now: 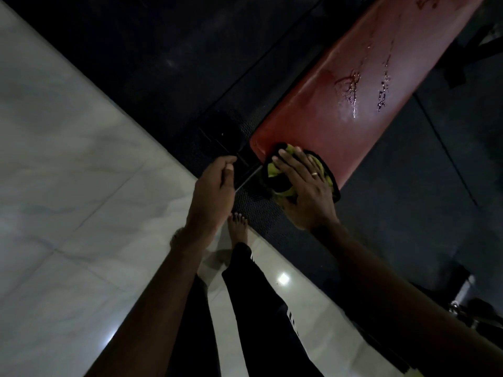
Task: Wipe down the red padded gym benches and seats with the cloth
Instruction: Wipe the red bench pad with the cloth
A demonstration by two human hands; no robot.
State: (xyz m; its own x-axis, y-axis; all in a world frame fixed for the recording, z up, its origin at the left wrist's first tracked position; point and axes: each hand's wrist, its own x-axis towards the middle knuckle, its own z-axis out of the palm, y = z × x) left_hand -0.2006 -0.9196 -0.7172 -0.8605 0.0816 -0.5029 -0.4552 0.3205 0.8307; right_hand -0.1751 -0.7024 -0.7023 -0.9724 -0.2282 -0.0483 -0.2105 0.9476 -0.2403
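Place: at the near end of the red bench (362, 85), where the dark rubber mat (408, 186) meets the pale tiled floor (68, 172).
Cloth: a yellow and black cloth (275, 175) lies bunched over the near end edge of the surface, partly draped down its end face.
Why it sits there: it looks pressed at the very end of the pad so that a stroke can run the full length, towards the wet streaks (353, 91) further up the surface.
Right hand: the right hand (304, 183) lies flat on top of the cloth, fingers nearly straight and spread, pressing it onto the padding; a ring (314, 174) shows on one finger. It pushes down and does not clutch the fabric.
Left hand: the left hand (215, 183) hangs off the near left corner of the bench, clear of the padding, with its fingers curled in loosely. A thin pale line runs beside it; I cannot tell whether it pinches that or holds nothing.
Why held so: it seems kept out of the wiping path, free to steady the body.
Stance: a bare foot (238, 227) stands on the tiles just short of the mat edge.
Progress: wetness remaining on the pad suggests that the wipe of this bench is unfinished.
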